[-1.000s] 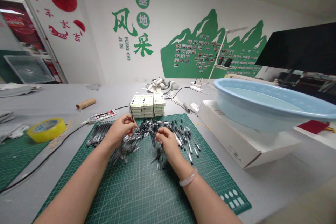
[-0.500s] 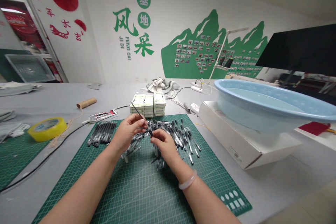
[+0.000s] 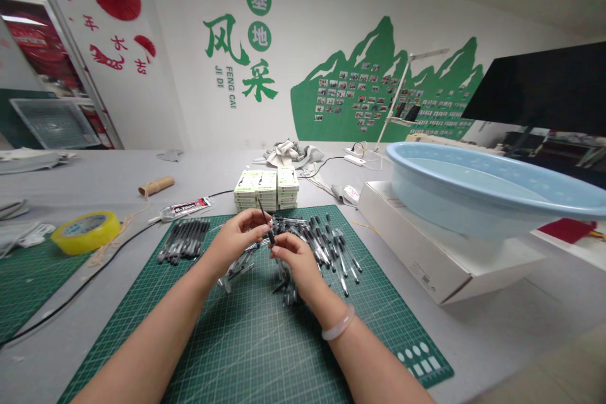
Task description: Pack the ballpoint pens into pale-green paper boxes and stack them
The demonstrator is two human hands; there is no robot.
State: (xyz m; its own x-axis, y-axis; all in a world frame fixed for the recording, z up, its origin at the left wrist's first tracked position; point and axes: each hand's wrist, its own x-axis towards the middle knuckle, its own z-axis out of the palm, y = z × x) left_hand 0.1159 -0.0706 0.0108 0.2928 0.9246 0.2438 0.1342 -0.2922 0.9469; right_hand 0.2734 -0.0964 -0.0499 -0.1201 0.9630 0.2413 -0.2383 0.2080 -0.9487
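Over the green cutting mat, my left hand pinches a thin dark pen refill that slants up and to the left. My right hand, with a pale bangle on its wrist, has thumb and fingertips closed on a small black pen cap. The refill's lower end meets the cap; how far it goes in I cannot tell. Loose clear pens with black caps are heaped behind and to the right of my hands. A neater row of pens lies left of my left hand.
Stacked small boxes stand behind the pens. On the right a blue basin rests on a white carton. A yellow tape roll, a glue tube and a black cable lie at left.
Both hands have come together over the mat. The refill has swung toward upright, its lower end now at the black cap.
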